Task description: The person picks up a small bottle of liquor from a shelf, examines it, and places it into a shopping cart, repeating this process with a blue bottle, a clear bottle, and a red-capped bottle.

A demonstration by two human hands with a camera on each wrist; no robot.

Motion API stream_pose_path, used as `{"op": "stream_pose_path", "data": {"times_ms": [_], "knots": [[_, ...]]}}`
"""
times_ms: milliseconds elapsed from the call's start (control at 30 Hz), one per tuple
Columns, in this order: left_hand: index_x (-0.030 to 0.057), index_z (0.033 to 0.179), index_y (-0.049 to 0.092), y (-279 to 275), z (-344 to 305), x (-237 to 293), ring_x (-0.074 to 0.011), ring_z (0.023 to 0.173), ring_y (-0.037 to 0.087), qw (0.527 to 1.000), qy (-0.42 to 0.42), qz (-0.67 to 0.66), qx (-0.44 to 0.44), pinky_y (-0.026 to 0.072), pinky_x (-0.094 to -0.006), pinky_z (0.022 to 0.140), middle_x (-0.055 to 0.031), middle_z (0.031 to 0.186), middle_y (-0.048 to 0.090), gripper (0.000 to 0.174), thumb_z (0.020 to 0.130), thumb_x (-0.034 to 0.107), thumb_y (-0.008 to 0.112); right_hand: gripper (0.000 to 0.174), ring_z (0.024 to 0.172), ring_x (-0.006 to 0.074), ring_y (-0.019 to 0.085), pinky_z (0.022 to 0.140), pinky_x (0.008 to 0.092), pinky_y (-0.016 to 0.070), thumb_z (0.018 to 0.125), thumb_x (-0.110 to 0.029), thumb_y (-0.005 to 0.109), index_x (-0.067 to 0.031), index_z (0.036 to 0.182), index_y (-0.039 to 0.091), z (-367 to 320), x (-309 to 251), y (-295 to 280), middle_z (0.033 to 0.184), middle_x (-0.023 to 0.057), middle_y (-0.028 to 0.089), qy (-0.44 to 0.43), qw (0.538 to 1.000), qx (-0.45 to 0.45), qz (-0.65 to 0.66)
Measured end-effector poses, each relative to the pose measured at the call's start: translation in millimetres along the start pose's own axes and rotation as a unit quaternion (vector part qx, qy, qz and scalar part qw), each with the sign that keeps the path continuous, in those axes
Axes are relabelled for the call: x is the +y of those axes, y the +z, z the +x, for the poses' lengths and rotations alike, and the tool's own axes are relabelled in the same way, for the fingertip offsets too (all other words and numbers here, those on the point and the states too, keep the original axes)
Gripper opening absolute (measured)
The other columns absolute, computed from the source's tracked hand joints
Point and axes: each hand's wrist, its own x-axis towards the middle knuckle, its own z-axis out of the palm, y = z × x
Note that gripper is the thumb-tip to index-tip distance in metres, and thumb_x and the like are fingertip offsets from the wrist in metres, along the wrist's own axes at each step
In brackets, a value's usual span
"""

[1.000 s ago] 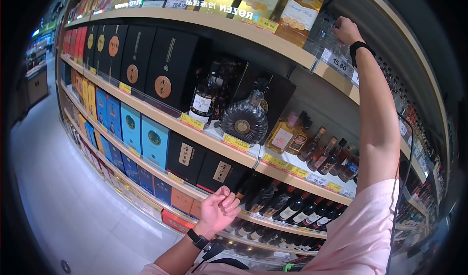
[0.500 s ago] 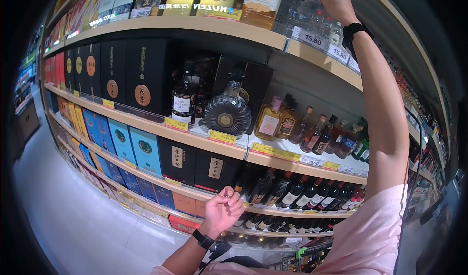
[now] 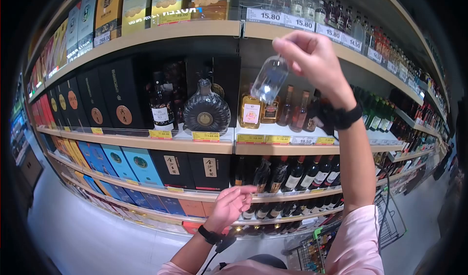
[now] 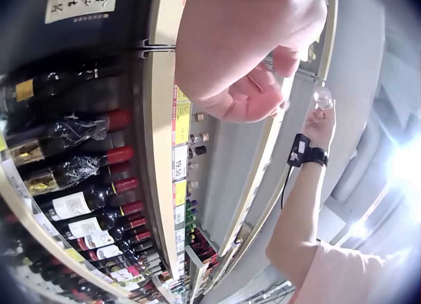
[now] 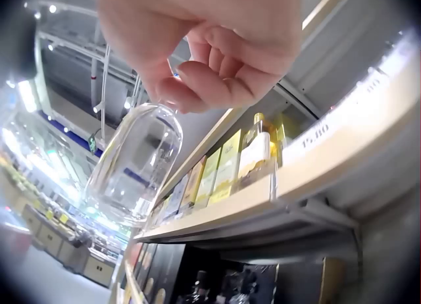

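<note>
My right hand (image 3: 314,60) pinches a small clear glass bottle (image 3: 271,80) by its neck, out in front of the shelves. The bottle hangs tilted below the fingers, and in the right wrist view its see-through body (image 5: 135,166) shows no label on the visible side. Finger and thumb cover its top. Lower down, my left hand (image 3: 228,208) hovers before the wine shelf, holding nothing, its fingers loosely bent. In the left wrist view that hand (image 4: 253,47) fills the upper middle, with the raised right hand (image 4: 320,125) beyond it.
Small bottles (image 3: 296,6) line the upper right shelf above price tags (image 3: 263,16). A dark round decanter (image 3: 206,110) and amber bottles (image 3: 250,112) occupy the middle shelf. Wine bottles (image 3: 295,175) lie below. A wire shopping cart (image 3: 312,253) stands at lower right.
My right hand has come down and away from the upper shelf, bringing the clear bottle with it. The left hand's fingers have loosened, and the head view has swung right.
</note>
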Motion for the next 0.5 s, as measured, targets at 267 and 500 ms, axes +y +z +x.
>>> {"op": "stream_pose_path", "data": {"times_ms": [267, 500], "knots": [[0.0088, 0.152, 0.015, 13, 15, 5, -0.0313, 0.108, 0.059, 0.999, -0.012, 0.028, -0.024, 0.0538, -0.0378, 0.076, -0.0216, 0.139, 0.044, 0.066, 0.1, 0.036, 0.048, 0.016, 0.055, 0.0018, 0.049, 0.048, 0.0191, 0.0374, 0.092, -0.016, 0.067, 0.0004, 0.091, 0.065, -143, 71, 71, 0.07, -0.002, 0.059, 0.193, 0.963, -0.079, 0.168], [-0.0013, 0.131, 0.041, 0, 16, -9, -0.0242, 0.097, 0.064, 0.99, -0.04, 0.136, 0.014, 0.0549, -0.0366, 0.079, -0.0196, 0.115, 0.06, 0.043, 0.102, 0.029, 0.047, 0.02, 0.053, 0.0013, 0.045, 0.047, 0.0196, 0.0344, 0.096, -0.019, 0.062, 0.0004, 0.102, 0.064, -205, 102, 95, 0.066, -0.0045, 0.053, 0.276, 0.933, -0.002, 0.231]]}}
